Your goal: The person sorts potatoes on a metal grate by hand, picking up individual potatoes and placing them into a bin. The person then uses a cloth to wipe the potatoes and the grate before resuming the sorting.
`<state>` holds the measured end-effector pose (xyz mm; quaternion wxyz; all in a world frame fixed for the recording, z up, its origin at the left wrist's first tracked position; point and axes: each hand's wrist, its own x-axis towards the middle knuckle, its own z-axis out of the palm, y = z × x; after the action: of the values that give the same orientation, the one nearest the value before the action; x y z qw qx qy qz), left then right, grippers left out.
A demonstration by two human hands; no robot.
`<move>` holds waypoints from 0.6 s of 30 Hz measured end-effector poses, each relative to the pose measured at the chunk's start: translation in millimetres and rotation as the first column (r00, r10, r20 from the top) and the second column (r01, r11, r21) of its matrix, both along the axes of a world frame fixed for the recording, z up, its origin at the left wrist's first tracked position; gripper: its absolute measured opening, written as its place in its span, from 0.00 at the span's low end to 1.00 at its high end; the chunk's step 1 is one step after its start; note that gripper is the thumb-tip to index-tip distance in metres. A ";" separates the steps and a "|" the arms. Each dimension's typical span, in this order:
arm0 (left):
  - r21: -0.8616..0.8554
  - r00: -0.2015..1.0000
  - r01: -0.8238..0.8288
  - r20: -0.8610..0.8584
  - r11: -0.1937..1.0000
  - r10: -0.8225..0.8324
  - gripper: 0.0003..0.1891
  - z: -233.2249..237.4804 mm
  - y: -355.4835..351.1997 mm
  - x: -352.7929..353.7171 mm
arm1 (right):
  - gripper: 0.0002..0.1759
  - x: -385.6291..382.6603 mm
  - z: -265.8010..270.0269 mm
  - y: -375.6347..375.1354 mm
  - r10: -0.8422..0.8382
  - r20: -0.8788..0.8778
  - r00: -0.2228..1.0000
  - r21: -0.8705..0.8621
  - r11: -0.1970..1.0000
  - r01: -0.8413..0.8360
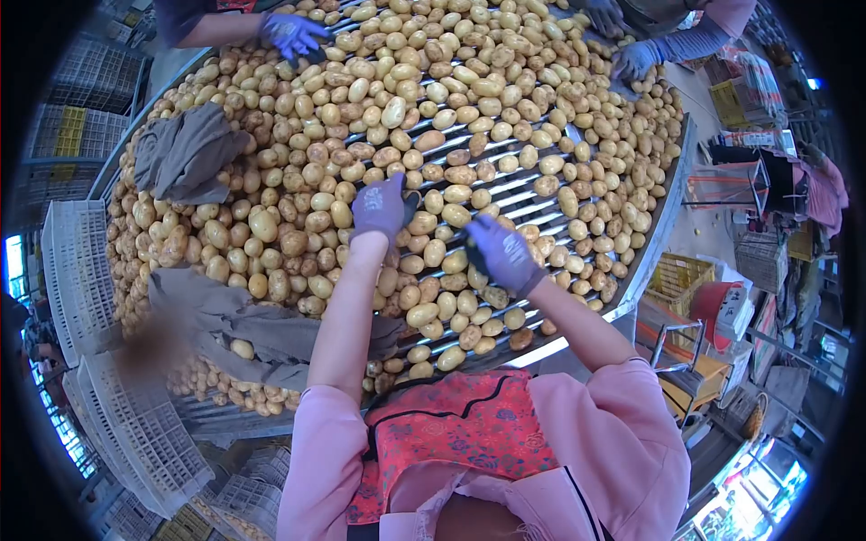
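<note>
Potatoes (pixel 393 112) lie in a thick layer over a metal roller table (pixel 532 209). My left hand (pixel 379 209), in a purple glove with a dark palm, reaches down among them near the middle. Its fingers are bent and close together; what they hold, if anything, is hidden. To its right, my right hand (pixel 507 256), gloved the same way, hovers low over the rollers with its fingers and thumb apart. A potato (pixel 456 215) lies just beyond its fingertips.
Grey cloths (pixel 188 155) lie on the potatoes at left. White crates (pixel 79 270) line the left edge. Across the table are a co-worker's gloved hand (pixel 293 36) and another's gloved hand (pixel 637 61). A red stool (pixel 719 316) and a yellow crate (pixel 678 281) stand at right.
</note>
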<state>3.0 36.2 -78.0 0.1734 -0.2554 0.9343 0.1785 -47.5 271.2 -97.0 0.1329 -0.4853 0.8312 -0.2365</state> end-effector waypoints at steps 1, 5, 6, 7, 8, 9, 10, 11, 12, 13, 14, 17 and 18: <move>0.087 0.999 -0.028 -0.016 0.996 0.030 0.25 0.3 -2.8 -0.1 | 0.13 -14.7 4.4 3.1 -0.208 0.478 0.854 -0.026 0.968 0.251; 0.151 0.953 -0.128 -0.256 0.980 0.164 0.24 -24.9 -7.9 9.3 | 0.13 -72.9 16.6 -11.6 -0.228 -0.018 0.973 -0.165 0.961 0.222; 0.157 0.951 -0.132 -0.259 0.979 0.170 0.24 -24.2 -7.1 12.4 | 0.13 -79.8 25.5 -27.4 -0.178 -0.089 0.980 -0.178 0.971 0.160; 0.284 0.892 -0.206 -0.338 0.936 0.299 0.21 -21.7 -6.3 18.9 | 0.14 -83.7 29.1 -45.3 -0.150 -0.162 0.975 -0.139 0.982 0.128; 0.407 0.814 -0.260 -0.395 0.876 0.425 0.18 -16.8 -5.7 27.5 | 0.12 -89.2 20.1 -63.1 -0.115 -0.256 0.960 -0.065 0.993 0.101; 0.477 0.756 -0.270 -0.432 0.836 0.491 0.15 -4.8 -0.7 40.9 | 0.11 -92.7 0.0 -80.9 -0.040 -0.264 0.964 0.120 0.990 0.074; 0.538 0.738 -0.313 -0.381 0.783 0.557 0.14 13.4 4.5 57.1 | 0.11 -94.3 -16.4 -96.1 0.035 -0.255 0.966 0.302 0.952 0.045; 0.541 0.744 -0.315 -0.369 0.780 0.557 0.14 21.5 9.0 76.7 | 0.11 -92.6 -19.4 -105.6 0.062 -0.276 0.959 0.309 0.951 0.028; 0.545 0.754 -0.319 -0.350 0.775 0.556 0.14 27.8 15.0 98.1 | 0.12 -88.0 -21.7 -111.4 0.087 -0.289 0.953 0.322 0.947 0.012; 0.706 0.695 -0.332 -0.265 0.626 0.668 0.14 33.5 26.7 116.5 | 0.11 -89.4 -18.7 -116.5 0.086 -0.252 0.964 0.373 0.928 0.014; 0.834 0.630 -0.324 -0.161 0.446 0.759 0.14 38.1 38.5 132.4 | 0.11 -92.8 -25.8 -118.0 0.104 -0.297 0.949 0.380 0.925 0.018; 0.585 0.836 -0.129 -0.371 0.800 0.405 0.13 1.6 62.2 182.1 | 0.12 -107.4 -22.2 -109.5 0.131 -0.248 0.960 0.354 0.935 -0.036; 0.413 0.872 0.049 -0.461 0.909 0.162 0.14 -1.8 68.2 190.4 | 0.15 -113.6 -21.7 -97.7 0.094 -0.175 0.980 0.276 0.960 -0.043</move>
<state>193.3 104.4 -79.8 -0.0223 -0.1879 0.8804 0.4348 -161.1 173.5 -118.7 0.1278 -0.5112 0.8471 -0.0693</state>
